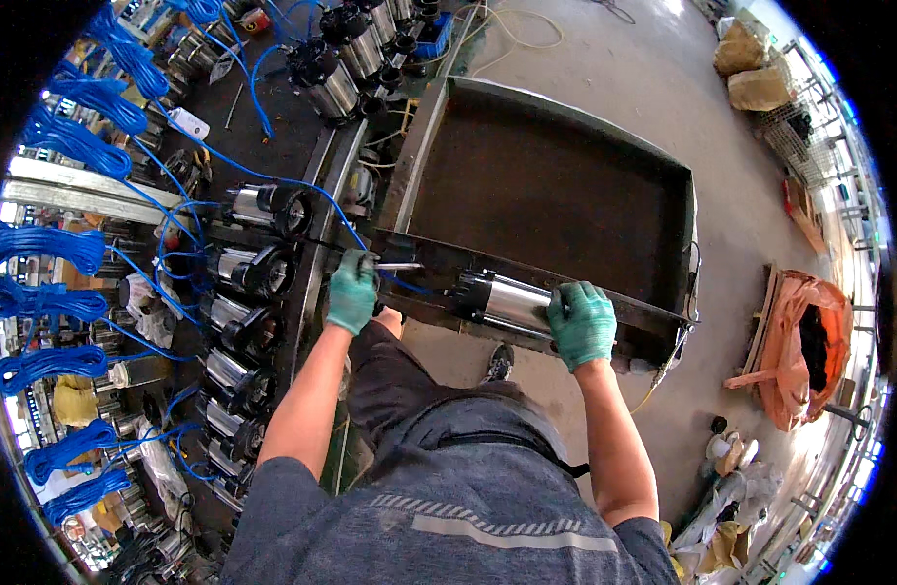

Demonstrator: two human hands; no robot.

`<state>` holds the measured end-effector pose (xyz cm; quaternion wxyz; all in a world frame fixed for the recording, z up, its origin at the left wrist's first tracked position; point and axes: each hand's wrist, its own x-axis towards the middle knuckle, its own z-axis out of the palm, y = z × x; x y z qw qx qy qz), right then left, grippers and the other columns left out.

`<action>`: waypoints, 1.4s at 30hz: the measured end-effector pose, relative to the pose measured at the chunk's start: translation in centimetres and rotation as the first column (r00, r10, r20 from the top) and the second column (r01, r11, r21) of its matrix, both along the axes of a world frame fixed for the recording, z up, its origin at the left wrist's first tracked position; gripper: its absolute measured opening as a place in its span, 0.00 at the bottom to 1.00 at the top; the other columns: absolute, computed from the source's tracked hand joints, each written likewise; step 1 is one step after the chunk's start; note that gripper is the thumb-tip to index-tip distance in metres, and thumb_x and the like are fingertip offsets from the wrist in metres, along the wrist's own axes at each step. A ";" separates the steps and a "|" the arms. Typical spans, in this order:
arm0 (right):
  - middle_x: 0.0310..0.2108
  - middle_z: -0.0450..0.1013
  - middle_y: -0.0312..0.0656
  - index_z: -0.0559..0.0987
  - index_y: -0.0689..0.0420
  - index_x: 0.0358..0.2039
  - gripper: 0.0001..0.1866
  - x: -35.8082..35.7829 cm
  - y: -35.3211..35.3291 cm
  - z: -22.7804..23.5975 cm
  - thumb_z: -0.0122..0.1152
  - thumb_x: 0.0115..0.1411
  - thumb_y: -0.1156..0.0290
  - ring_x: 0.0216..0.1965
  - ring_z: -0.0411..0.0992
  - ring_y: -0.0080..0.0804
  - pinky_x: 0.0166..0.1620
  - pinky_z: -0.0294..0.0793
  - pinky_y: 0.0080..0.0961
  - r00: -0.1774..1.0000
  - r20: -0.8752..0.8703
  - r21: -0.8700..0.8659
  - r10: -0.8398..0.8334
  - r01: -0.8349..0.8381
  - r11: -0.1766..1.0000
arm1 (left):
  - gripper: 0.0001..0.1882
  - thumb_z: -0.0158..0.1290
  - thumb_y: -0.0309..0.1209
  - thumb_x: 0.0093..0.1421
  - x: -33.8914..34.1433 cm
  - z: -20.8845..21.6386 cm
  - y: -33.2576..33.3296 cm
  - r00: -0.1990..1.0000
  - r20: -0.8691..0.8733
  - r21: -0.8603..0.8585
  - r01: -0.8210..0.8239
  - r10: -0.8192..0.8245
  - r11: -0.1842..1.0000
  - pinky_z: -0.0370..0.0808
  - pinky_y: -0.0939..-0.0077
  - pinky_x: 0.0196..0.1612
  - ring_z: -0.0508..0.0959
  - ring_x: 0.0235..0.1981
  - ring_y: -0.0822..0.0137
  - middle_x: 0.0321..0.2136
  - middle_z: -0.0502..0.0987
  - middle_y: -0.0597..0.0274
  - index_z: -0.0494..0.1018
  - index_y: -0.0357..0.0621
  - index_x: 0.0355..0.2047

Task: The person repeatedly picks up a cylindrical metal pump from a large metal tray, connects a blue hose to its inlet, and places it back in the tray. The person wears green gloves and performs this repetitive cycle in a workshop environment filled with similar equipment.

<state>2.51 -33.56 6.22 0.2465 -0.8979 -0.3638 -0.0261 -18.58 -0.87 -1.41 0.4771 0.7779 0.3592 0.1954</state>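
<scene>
Head view. At the centre of the frame I see one submersible pump (502,302), a polished steel cylinder with a black end cap, lying on its side across the near rim of a large dark metal tank (556,185). My right hand (582,325), in a green glove, is clamped over the pump's right end. My left hand (353,291), also gloved green, is closed around a slim metal tool (398,265) whose tip points right towards the pump, with a blue cable (302,185) running in beside it.

I judge the pump heavy and rigid, its steel shell smooth and likely slippery. The black end cap or the full girth of the body looks the surest hold, with the rim bearing the weight.

Count: one pump in hand; one tank; two gloved hands; one tool. At the left of the frame, a row of at least six like pumps (258,271). Along the far left edge, about eight coils of blue cable (49,244). At the right, one orange sack (795,346).
</scene>
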 end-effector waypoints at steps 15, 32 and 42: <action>0.33 0.77 0.46 0.80 0.54 0.31 0.08 0.3 0.2 -0.3 0.66 0.57 0.64 0.38 0.75 0.50 0.43 0.73 0.45 0.999 -0.027 0.009 -0.018 0.019 1.000 | 0.12 0.49 0.41 0.74 1.3 1.4 -2.3 0.987 0.106 -0.491 0.154 -0.117 0.858 0.65 0.80 0.19 0.69 0.16 0.77 0.22 0.74 0.70 0.76 0.48 0.43; 0.33 0.78 0.44 0.80 0.53 0.31 0.06 0.2 0.5 0.0 0.67 0.56 0.66 0.37 0.76 0.49 0.42 0.74 0.44 1.000 0.007 0.013 -0.015 0.015 1.000 | 0.27 0.62 0.30 0.62 1.9 0.5 2.3 0.759 -0.128 -0.448 0.530 -0.639 0.720 0.76 0.70 0.45 0.77 0.42 0.69 0.46 0.79 0.58 0.69 0.39 0.61; 0.32 0.77 0.44 0.80 0.53 0.31 0.06 0.2 0.5 0.0 0.67 0.56 0.66 0.36 0.75 0.49 0.41 0.73 0.44 1.000 -0.012 0.032 -0.012 0.012 0.999 | 0.20 0.55 0.37 0.68 2.2 1.3 1.2 0.909 -0.044 -0.730 0.254 -0.415 0.635 0.75 0.76 0.39 0.76 0.33 0.71 0.33 0.78 0.66 0.74 0.42 0.57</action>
